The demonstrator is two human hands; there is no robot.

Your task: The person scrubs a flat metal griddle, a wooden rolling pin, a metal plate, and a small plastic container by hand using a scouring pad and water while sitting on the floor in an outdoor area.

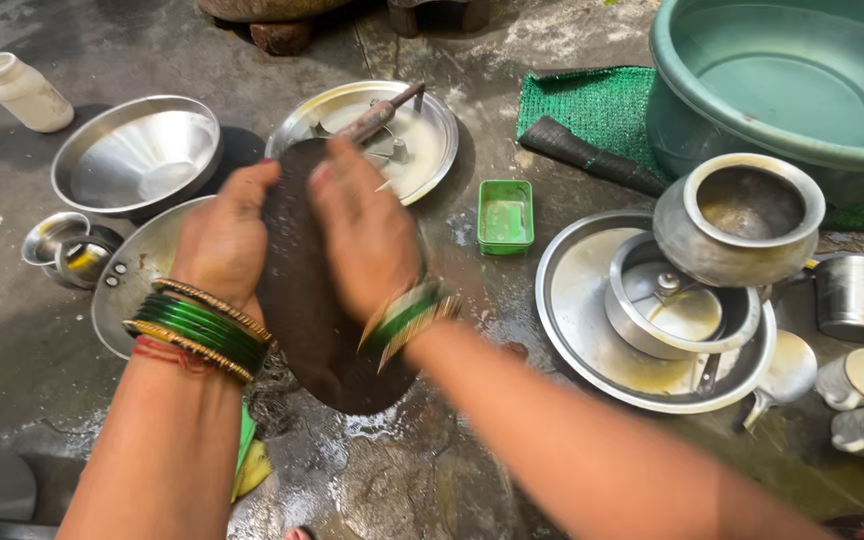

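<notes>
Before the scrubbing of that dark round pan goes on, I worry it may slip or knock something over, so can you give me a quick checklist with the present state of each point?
1. Left hand grips the dark pan at its edge: ok.
2. Right hand lies flat on the pan's face: ok; whether it holds a scrubber, cannot tell.
3. Pan's lower rim rests on the wet floor: cannot tell.
4. Green soap dish is apart from the pan: ok.
5. Steel plate behind the pan: close to it, not ok.
6. Stacked steel pots to the right are apart from the pan: ok.
</notes>
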